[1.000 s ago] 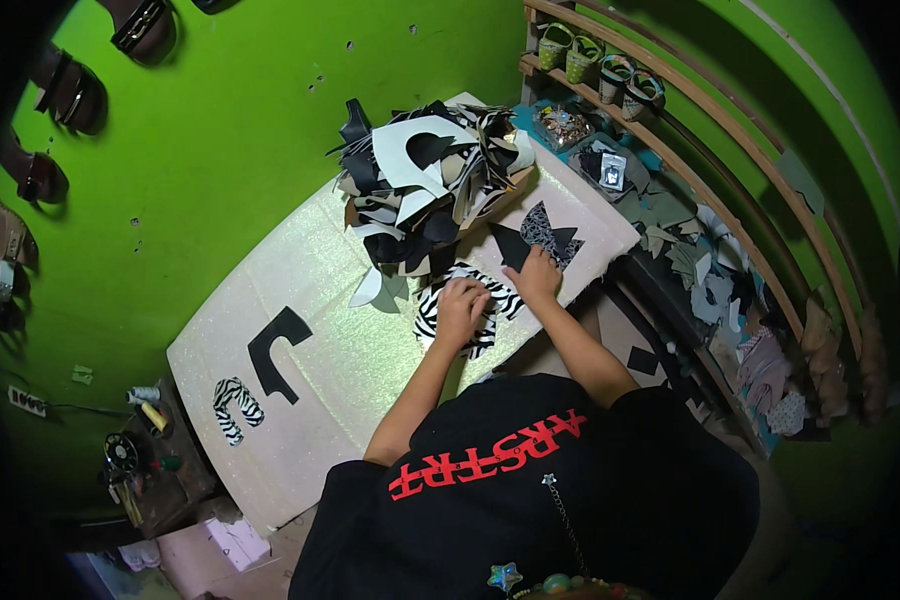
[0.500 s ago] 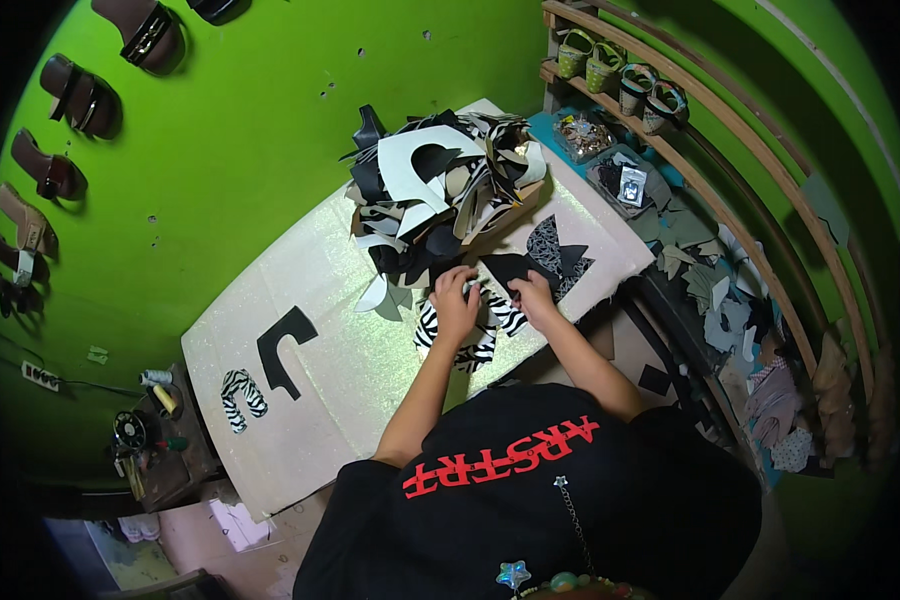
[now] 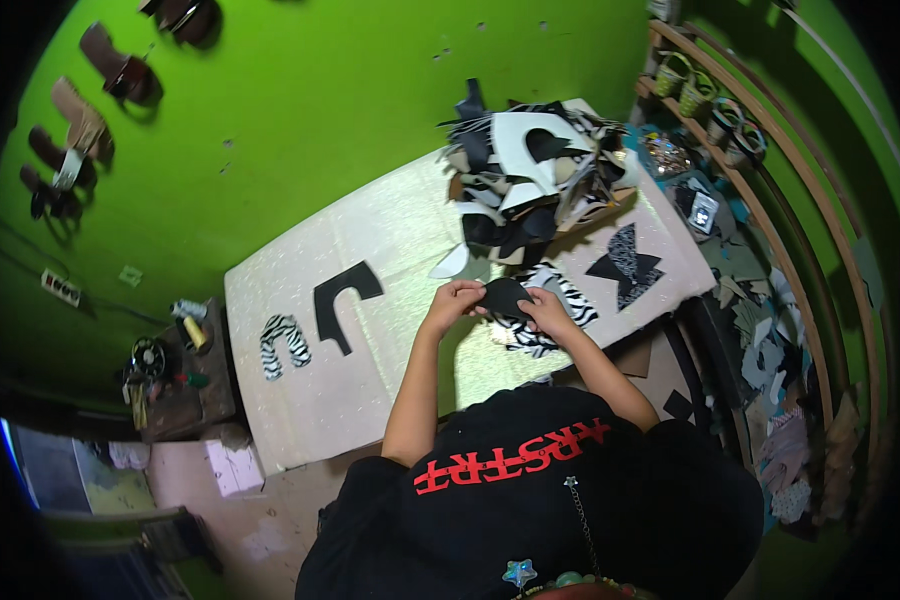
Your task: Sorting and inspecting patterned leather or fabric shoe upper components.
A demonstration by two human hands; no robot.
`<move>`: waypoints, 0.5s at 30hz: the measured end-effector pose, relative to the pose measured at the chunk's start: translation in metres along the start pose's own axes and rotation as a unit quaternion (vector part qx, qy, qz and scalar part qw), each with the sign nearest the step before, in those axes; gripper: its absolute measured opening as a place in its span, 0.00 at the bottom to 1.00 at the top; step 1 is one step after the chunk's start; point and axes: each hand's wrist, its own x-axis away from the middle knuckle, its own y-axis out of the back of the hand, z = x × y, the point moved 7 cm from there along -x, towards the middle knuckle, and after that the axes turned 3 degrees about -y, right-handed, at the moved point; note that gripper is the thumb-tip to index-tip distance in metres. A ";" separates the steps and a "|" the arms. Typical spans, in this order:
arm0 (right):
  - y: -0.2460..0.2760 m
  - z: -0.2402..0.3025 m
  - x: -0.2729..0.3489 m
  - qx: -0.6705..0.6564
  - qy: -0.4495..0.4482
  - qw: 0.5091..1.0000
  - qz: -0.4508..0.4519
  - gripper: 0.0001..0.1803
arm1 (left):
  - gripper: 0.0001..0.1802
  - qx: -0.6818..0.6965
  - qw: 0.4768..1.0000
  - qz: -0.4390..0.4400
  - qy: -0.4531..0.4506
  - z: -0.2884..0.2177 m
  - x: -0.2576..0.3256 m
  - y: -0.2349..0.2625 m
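Note:
A black piece of sheet material, perhaps leather, is stretched between my two hands above the table. My left hand pinches its left end, and my right hand grips the right end. Under and behind it lie zebra-striped pieces, partly covered by the black piece and my right hand. Farther right are a grey-patterned black piece and a plain black one, overlapping. A heap of cut scraps, black, white and tan, rises just beyond my hands.
On the table's left part lie a curved black piece and a zebra-striped U-shaped piece. A small stand with thread spools is at the left. Wooden racks with sandals and scraps line the right. Sandals hang on the green wall.
The view has swung left. My hands have come together on the black piece and lifted it from beside the patterned pieces, holding it up over the zebra-striped ones.

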 end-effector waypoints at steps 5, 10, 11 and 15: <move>-0.077 -0.014 -0.031 0.004 0.002 1.000 0.025 0.17 | 0.16 0.038 0.993 -0.114 -0.008 0.003 0.055 0.094; -0.164 0.003 -0.060 0.057 0.059 0.996 0.044 0.13 | 0.19 0.057 0.972 -0.226 -0.027 0.011 0.105 0.179; -0.178 0.009 -0.065 0.089 0.084 0.992 0.040 0.10 | 0.20 0.081 0.970 -0.228 -0.033 0.012 0.110 0.191; -0.231 0.025 -0.102 0.224 0.159 0.961 0.017 0.09 | 0.21 0.069 0.961 -0.263 -0.058 0.010 0.120 0.243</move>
